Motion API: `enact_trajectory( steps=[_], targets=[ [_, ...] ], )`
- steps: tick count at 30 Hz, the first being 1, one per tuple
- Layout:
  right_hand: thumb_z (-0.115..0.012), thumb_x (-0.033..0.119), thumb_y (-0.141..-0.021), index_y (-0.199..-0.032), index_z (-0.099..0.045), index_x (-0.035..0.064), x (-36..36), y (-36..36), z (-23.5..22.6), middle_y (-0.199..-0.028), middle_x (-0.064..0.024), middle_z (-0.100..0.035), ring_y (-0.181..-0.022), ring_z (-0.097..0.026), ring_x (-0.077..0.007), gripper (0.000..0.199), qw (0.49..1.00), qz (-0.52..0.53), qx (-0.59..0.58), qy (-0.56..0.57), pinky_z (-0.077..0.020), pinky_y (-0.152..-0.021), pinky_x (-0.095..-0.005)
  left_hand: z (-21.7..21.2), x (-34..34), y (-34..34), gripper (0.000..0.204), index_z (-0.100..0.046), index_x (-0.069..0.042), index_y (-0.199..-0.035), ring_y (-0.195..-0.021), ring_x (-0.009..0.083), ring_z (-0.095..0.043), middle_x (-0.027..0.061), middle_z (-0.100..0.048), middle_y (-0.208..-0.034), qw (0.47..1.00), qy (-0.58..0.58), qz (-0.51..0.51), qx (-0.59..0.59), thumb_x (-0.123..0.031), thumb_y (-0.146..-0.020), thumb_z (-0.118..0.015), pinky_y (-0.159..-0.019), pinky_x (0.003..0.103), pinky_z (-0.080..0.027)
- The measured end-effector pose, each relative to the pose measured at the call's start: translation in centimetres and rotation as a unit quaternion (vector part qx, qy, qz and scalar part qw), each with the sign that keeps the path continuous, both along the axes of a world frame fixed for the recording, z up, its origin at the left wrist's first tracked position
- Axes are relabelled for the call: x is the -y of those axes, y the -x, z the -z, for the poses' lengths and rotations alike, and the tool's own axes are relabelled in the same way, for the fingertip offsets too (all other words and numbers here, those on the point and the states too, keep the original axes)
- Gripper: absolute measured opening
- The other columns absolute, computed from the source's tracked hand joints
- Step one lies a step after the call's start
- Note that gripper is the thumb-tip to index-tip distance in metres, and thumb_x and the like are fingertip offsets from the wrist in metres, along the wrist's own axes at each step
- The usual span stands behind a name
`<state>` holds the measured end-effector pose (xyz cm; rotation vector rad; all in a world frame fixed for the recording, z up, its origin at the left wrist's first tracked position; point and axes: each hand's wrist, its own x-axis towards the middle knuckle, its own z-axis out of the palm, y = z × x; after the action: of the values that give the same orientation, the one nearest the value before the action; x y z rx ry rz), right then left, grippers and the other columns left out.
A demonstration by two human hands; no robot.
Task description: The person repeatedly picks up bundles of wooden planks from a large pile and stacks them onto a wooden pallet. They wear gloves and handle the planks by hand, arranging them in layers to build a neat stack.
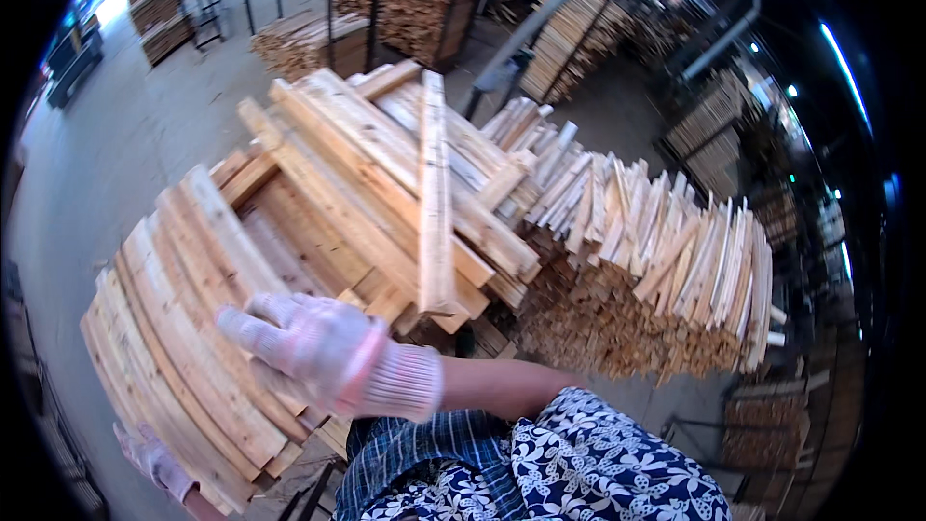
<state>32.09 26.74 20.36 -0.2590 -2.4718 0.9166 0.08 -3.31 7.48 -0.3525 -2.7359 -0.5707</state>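
My right hand (313, 342), in a pale pink-and-white knit glove, reaches across the near ends of a row of planks (183, 299). Its fingers stretch to the left over the wood, and the palm side is hidden. At the lower left, my left hand (159, 463), gloved alike, lies by the outer edge of the same row with its fingers extended. Neither hand visibly grips a board. Beyond the right hand, loose boards (347, 193) lie crosswise in a heap. One narrow board (434, 193) rests on top, pointing away from me.
To the right stands a long stack of thin wood strips (627, 299), with uneven pieces on top. More lumber stacks (405, 14) stand at the back among dark metal posts. A grey slanted pipe (535, 24) rises behind the heap. Concrete floor (106, 135) shows at the left.
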Motion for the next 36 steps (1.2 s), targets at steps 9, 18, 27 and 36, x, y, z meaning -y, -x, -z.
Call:
enact_trajectory(
  steps=[9, 18, 27, 36],
  targets=[
    [-0.062, 0.008, -0.089, -0.125, -0.057, 0.0012, -21.3, -26.1, 6.2, -0.103, -0.0151, -0.066, -0.093, -0.066, -0.0264, 0.038, 0.906, 0.410, -0.100, -0.028, -0.0528, -0.084, -0.0328, -7.4, -30.5, -20.9, 0.039, -0.051, 0.000, -0.136, -0.110, 0.0163, -0.059, 0.0107, -0.062, -0.123, 0.844, -0.207, 0.453, 0.198, -0.004, -0.097, -0.053, -0.098, 0.029, -0.045],
    [-0.054, 0.033, -0.091, -0.126, -0.055, 0.0082, -33.4, -43.2, 36.9, -0.115, -0.0258, -0.063, -0.112, -0.058, -0.0423, 0.043, 0.779, 0.407, 0.394, 0.267, -0.0485, -0.095, -0.0463, -13.8, -68.0, -48.7, 0.038, -0.056, -0.010, -0.130, -0.101, 0.0191, -0.065, 0.0105, -0.065, -0.117, 0.572, 0.254, 0.747, 0.224, -0.025, -0.095, -0.055, -0.089, 0.034, -0.053],
    [-0.056, 0.035, -0.091, -0.144, -0.032, 0.0053, -46.4, -42.6, 45.1, -0.127, -0.0263, -0.049, -0.112, -0.058, -0.0431, 0.065, 0.700, 0.576, 0.290, 0.307, -0.0496, -0.093, -0.0503, 17.0, -90.1, -63.5, 0.042, -0.061, -0.006, -0.126, -0.108, 0.0367, -0.065, 0.0215, -0.064, -0.122, 0.652, 0.424, 0.593, 0.209, -0.021, -0.087, -0.053, -0.096, 0.042, -0.051],
    [-0.066, 0.048, -0.081, -0.151, -0.017, 0.0020, -55.1, -41.9, 49.4, -0.143, -0.0323, -0.031, -0.134, -0.033, -0.0494, 0.098, 0.549, 0.680, 0.205, 0.440, -0.0351, -0.109, -0.0519, 36.0, -91.1, -62.3, 0.099, -0.031, -0.012, -0.147, -0.130, 0.0388, -0.044, 0.0214, -0.041, -0.141, 0.801, 0.328, 0.423, 0.269, -0.069, -0.074, -0.066, -0.104, 0.052, -0.037]
  ],
)
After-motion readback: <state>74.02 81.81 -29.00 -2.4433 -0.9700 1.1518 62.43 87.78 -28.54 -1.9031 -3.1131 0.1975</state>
